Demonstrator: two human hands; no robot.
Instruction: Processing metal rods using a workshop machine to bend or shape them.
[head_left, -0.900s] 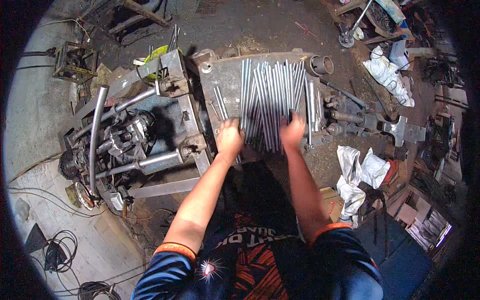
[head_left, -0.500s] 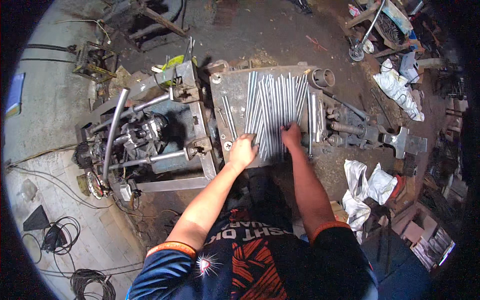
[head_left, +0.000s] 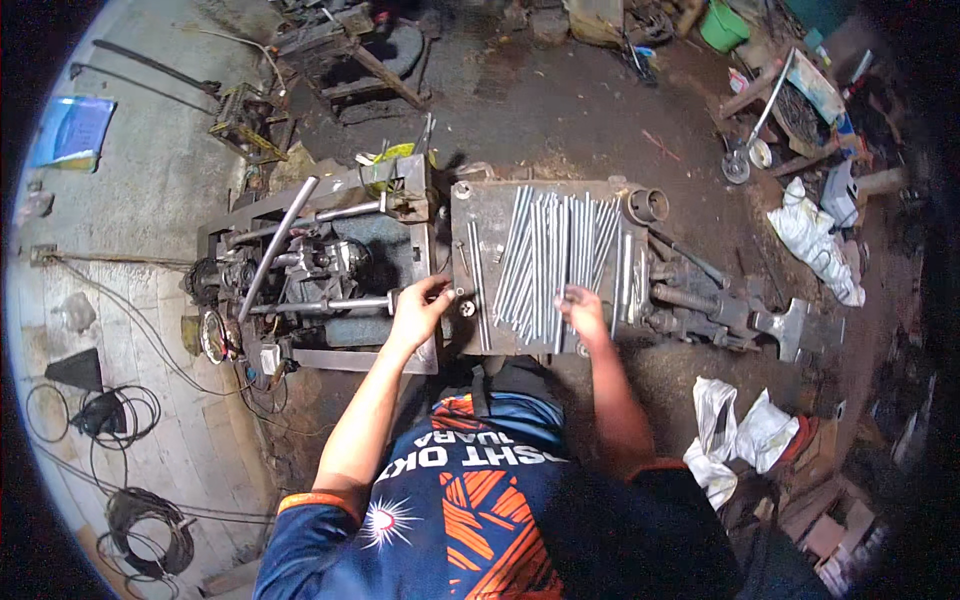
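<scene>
Many thin grey metal rods lie in an overlapping, slightly fanned pile on a worn metal table. Over the pile's near right part, my right hand has its fingers closed around one rod, whose near end reaches toward the table's front edge. My left hand is off the pile, at the table's left edge, with thumb and fingers apart and nothing visible between them. Close to its fingertips are a small ring and a round piece with holes. Two separate rods lie just right of these.
Left of the table stands a machine frame with a long pipe slanting across it. A short pipe ring sits at the far right corner, beside a screw vise. White sacks and coiled cables lie on the floor.
My left hand has left the rods and moved left, its fingers opening. The right hand stays at the pile's right part. The view has shifted, showing more floor beyond the table.
</scene>
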